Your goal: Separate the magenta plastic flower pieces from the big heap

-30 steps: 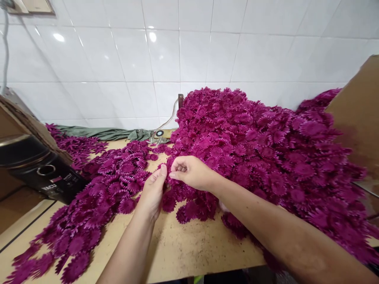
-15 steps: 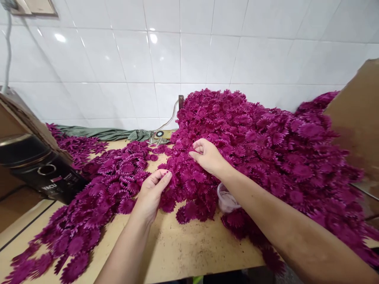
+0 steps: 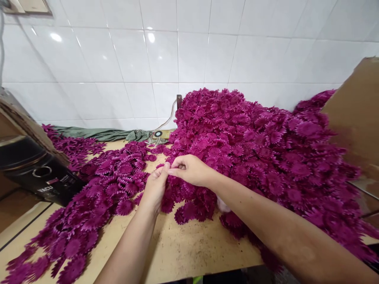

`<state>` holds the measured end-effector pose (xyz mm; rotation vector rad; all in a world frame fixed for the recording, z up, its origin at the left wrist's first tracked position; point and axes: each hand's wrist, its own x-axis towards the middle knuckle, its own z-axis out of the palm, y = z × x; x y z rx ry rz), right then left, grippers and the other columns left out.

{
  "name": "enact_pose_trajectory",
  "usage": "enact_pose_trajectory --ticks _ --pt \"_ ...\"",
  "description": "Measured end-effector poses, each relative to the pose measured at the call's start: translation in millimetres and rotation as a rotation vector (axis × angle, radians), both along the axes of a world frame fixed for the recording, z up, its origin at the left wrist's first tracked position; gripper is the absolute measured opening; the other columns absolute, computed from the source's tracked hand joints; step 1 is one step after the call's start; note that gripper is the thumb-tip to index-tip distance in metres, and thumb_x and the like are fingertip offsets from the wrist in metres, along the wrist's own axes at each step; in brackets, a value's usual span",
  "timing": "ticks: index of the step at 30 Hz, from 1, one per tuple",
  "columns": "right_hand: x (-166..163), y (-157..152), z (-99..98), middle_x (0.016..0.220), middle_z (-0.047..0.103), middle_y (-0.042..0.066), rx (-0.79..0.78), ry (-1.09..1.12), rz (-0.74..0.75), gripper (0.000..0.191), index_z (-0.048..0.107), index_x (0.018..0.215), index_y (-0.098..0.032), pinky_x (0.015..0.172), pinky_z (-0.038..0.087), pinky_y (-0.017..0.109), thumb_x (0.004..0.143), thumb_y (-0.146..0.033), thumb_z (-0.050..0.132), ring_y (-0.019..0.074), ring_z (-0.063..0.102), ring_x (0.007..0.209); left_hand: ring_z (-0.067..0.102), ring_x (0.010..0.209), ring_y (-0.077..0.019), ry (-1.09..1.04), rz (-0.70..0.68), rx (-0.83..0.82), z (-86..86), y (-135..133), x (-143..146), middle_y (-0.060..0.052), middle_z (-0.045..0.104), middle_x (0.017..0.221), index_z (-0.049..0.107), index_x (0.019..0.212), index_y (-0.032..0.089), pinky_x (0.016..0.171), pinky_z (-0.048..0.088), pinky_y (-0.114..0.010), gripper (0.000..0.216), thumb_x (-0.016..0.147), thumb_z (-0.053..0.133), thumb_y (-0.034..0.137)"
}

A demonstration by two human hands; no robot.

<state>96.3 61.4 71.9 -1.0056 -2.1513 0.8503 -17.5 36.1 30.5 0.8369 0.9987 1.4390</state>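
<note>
My left hand [image 3: 156, 185] is closed in a pinch above the table. Its thumb and fingertips meet those of my right hand [image 3: 191, 170], which pinches too. Whatever lies between the fingertips is too small and covered to make out. Both hands are over the left edge of a big heap of magenta artificial flower heads [image 3: 251, 146] with jagged petals. To the left of my hands spreads a second, lower pile of magenta flower pieces [image 3: 103, 197]. Behind my right forearm, a small plastic cup [image 3: 222, 206] is mostly hidden.
A black cylinder with a ring [image 3: 44, 173] leans at the left beside cardboard [image 3: 26, 122]. Another cardboard sheet [image 3: 355, 106] stands at the right. Green cloth [image 3: 97, 134] and a small device with a round dial [image 3: 160, 134] lie along the tiled wall [image 3: 201, 55]. The tabletop [image 3: 189, 248] is pale wood.
My right hand has moved left and down from the big heap, and its fingertips now meet my left hand's. The right forearm covers more of the plastic cup.
</note>
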Motion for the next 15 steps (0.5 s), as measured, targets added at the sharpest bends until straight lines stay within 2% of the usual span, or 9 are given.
enact_pose_trajectory --ticks 2,4,7,9,12,13,15 --pt "-2.7 1.3 1.5 0.053 0.048 -0.004 0.024 -0.028 -0.045 0.014 0.055 0.059 -0.014 0.053 0.034 0.020 0.072 -0.017 0.055 0.0070 0.042 0.052 0.045 0.041 -0.0084 0.029 -0.020 -0.023 0.2 -2.7 -1.4 0.004 0.056 0.046 0.064 0.069 0.014 0.043 0.031 -0.021 0.044 0.050 0.070 0.053" --pt "0.5 7.2 5.2 0.054 0.049 -0.004 0.068 -0.051 -0.162 0.013 0.055 0.060 -0.015 0.053 0.034 0.022 0.072 -0.014 0.053 0.0077 0.042 0.052 0.041 0.038 -0.0069 0.038 -0.017 -0.023 0.2 -6.0 -5.4 0.007 0.051 0.042 0.063 0.067 0.015 0.043 0.031 -0.020 0.043 0.051 0.069 0.055" --pt "14.4 21.0 11.6 0.064 0.055 -0.001 0.131 -0.062 -0.428 0.012 0.059 0.069 -0.016 0.060 0.039 0.025 0.076 -0.014 0.049 0.0109 0.048 0.058 0.040 0.041 -0.0067 0.076 0.038 -0.002 -2.0 -7.9 -14.3 0.007 0.049 0.043 0.060 0.059 0.016 0.047 0.033 -0.020 0.040 0.050 0.070 0.054" --pt "23.8 27.2 13.8 0.079 0.057 0.004 0.204 -0.100 -0.554 0.013 0.061 0.082 -0.016 0.071 0.041 0.030 0.074 -0.013 0.051 0.0146 0.052 0.071 0.048 0.050 -0.0094 0.133 0.073 -0.028 -3.9 -6.8 -19.1 0.004 0.057 0.052 0.062 0.061 0.017 0.052 0.037 -0.021 0.042 0.050 0.068 0.057" --pt "27.5 22.3 12.9 0.101 0.054 0.011 0.337 -0.199 -0.572 0.031 0.059 0.102 -0.014 0.086 0.038 0.036 0.071 -0.016 0.058 0.0212 0.049 0.096 0.058 0.067 -0.0162 0.114 0.013 -0.116 -2.6 -5.7 -20.4 -0.003 0.066 0.071 0.066 0.074 0.017 0.062 0.042 -0.026 0.052 0.057 0.057 0.065" --pt "25.5 17.0 12.2 0.105 0.053 0.012 0.368 -0.221 -0.538 0.034 0.058 0.105 -0.014 0.089 0.036 0.037 0.072 -0.018 0.058 0.0226 0.047 0.101 0.059 0.072 -0.0180 0.071 -0.026 -0.129 -0.8 -6.3 -19.5 -0.005 0.067 0.076 0.066 0.078 0.017 0.065 0.043 -0.028 0.053 0.060 0.055 0.065" --pt "18.6 4.2 11.1 0.105 0.054 0.012 0.409 -0.240 -0.425 0.029 0.061 0.102 -0.014 0.090 0.035 0.038 0.075 -0.022 0.056 0.0231 0.046 0.103 0.060 0.077 -0.0189 -0.012 -0.087 -0.112 3.7 -9.1 -17.5 -0.005 0.068 0.082 0.066 0.083 0.017 0.070 0.044 -0.030 0.045 0.061 0.061 0.056"
